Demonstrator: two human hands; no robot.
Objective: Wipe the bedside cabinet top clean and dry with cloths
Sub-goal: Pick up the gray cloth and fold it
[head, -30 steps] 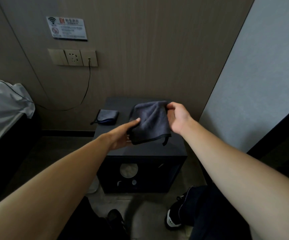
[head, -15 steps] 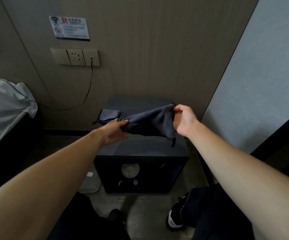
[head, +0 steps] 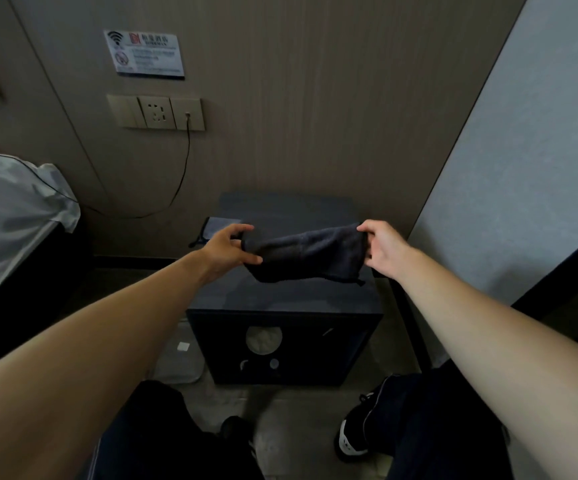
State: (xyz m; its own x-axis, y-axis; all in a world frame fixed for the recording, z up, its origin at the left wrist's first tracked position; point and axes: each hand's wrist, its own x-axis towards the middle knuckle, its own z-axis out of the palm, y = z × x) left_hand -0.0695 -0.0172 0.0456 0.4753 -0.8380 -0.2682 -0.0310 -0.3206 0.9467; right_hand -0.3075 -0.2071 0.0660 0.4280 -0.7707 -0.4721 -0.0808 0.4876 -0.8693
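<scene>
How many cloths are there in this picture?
2. A dark cloth is stretched between both hands above the cabinet top; a folded cloth lies at its back left corner, partly hidden.

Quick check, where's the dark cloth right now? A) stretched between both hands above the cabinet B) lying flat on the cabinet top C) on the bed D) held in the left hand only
A: the left hand and the right hand each pinch one end of the dark cloth, which sags between them above the cabinet top.
</scene>
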